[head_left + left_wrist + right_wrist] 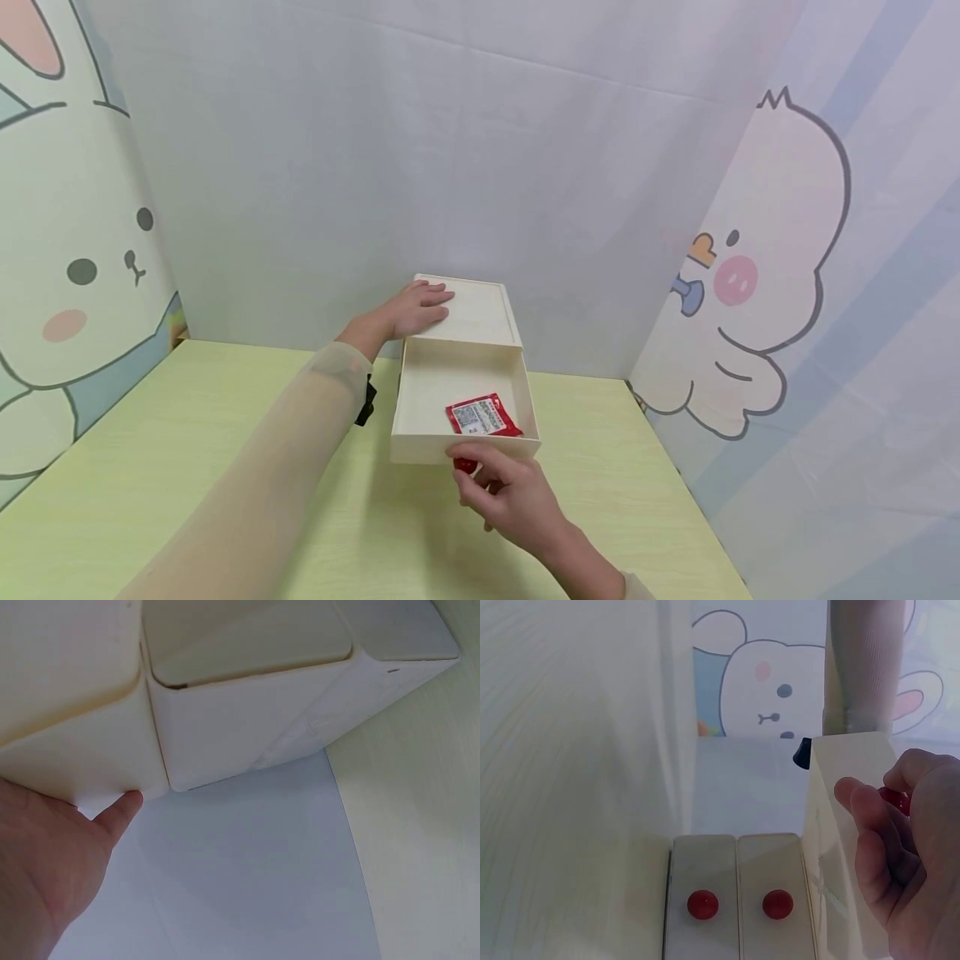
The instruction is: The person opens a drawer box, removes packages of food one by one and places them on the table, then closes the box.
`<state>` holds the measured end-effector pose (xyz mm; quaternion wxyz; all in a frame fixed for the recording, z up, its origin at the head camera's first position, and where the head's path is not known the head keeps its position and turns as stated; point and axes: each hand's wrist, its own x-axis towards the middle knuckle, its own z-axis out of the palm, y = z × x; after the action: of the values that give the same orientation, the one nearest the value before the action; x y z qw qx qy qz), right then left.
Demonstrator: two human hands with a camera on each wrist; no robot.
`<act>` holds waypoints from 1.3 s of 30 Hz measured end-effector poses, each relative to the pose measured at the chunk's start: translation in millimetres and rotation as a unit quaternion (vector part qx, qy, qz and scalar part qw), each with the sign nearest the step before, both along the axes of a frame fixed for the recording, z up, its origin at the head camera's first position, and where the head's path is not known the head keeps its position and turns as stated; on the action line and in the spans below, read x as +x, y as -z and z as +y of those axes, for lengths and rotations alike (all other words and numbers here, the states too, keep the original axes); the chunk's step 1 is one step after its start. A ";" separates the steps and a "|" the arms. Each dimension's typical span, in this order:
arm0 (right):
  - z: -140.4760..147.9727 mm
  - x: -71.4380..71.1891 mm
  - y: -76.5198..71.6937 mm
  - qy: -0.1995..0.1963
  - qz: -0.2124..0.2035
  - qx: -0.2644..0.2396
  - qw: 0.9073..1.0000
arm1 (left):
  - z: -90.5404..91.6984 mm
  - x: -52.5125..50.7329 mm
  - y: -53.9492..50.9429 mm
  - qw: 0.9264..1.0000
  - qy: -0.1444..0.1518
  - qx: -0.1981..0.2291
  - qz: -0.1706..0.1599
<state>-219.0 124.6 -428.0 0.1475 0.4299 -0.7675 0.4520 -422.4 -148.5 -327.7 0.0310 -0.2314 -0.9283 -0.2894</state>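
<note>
A small off-white chest [480,312] stands at the back of the table with its top drawer [427,383] pulled out. My left hand [408,312] rests on the chest's top, fingers extended; the left wrist view has its thumb [124,814] against the side. In front, my right hand [513,500] pinches the drawer's round red knob [466,465] between thumb and fingers. A red packet [483,415] with a white printed label lies inside the drawer, near its front wall.
Two lower drawers with red knobs [703,904] are closed, seen sideways in the right wrist view. The pale yellow-green table [247,400] spreads around the chest. A grey-white curtain [360,167] hangs behind; cartoon-printed panels flank both sides. A small black object [366,402] shows beside the left forearm.
</note>
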 end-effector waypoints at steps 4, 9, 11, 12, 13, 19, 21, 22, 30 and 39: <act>1.0 -0.5 -1.9 -0.009 0.030 -0.012 0.999 | -0.1 -0.2 0.5 1.000 0.001 -0.001 0.003; 1.5 -0.8 -7.0 -0.010 0.094 -0.013 0.995 | 0.1 0.2 0.8 1.000 0.002 -0.002 0.008; 1.9 -0.4 -10.5 -0.008 0.111 -0.009 0.994 | -0.1 1.1 0.6 1.000 0.002 0.000 0.006; 2.3 -0.2 -12.7 -0.007 0.116 -0.008 0.993 | -0.1 1.4 0.6 1.000 0.002 0.001 0.004; 2.8 0.0 -15.1 -0.007 0.120 -0.007 0.993 | -0.1 1.7 0.7 1.000 0.001 0.000 0.003; 5.8 0.2 -34.5 -0.020 0.144 -0.003 0.989 | -0.1 1.8 0.8 1.000 -0.001 0.000 0.001; 6.3 0.5 -42.1 -0.022 0.157 0.000 0.987 | -0.3 1.2 0.7 1.000 -0.002 -0.001 -0.001; 6.7 0.7 -46.2 -0.021 0.164 0.002 0.986 | -0.4 0.7 0.7 1.000 -0.003 -0.002 -0.002; 10.6 -8.2 -85.2 -0.015 0.198 0.023 0.980 | -1.6 -2.7 1.2 1.000 0.002 0.002 -0.009; 11.9 -29.9 -130.5 0.047 0.144 0.109 0.982 | -2.6 -2.3 1.4 1.000 -0.002 0.010 -0.016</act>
<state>-248.9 136.4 -297.5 0.2302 0.4674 -0.8024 0.2910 -424.6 -151.2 -329.1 0.0187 -0.2243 -0.9263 -0.3021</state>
